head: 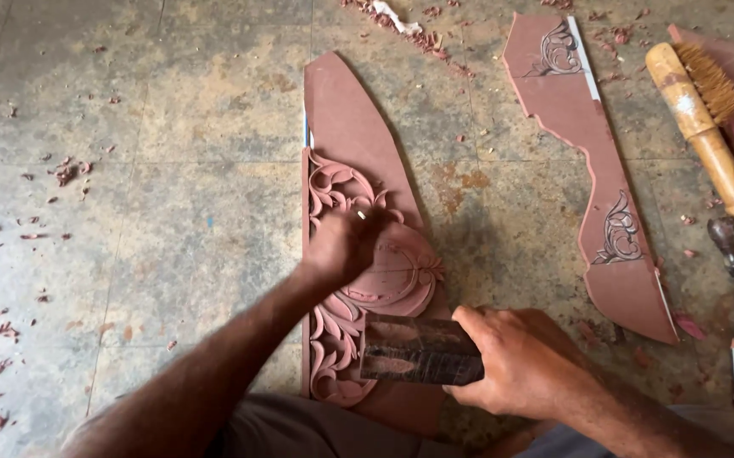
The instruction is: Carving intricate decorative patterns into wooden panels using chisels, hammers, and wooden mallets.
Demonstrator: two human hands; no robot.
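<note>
Since there's only the head view to go by, here's what it shows: the left hand point(343, 246) is closed over the middle of a carved reddish wood panel point(358, 280), fingers curled tight around what looks like a small chisel — only a pale tip peeks out, so I can't say more about it. The panel lies flat on the stone floor point(172, 170), right in front of the person's knees, which keeps it steady under the tool. The right hand point(515, 360) grips a dark wooden block mallet point(418, 349), fingers wrapped around one end, held low beside the left — handy for tapping. A second carved panel point(592, 161) and a round wooden mallet point(706, 136) lie off to the right, with wood chips point(61, 174) scattered about.
</note>
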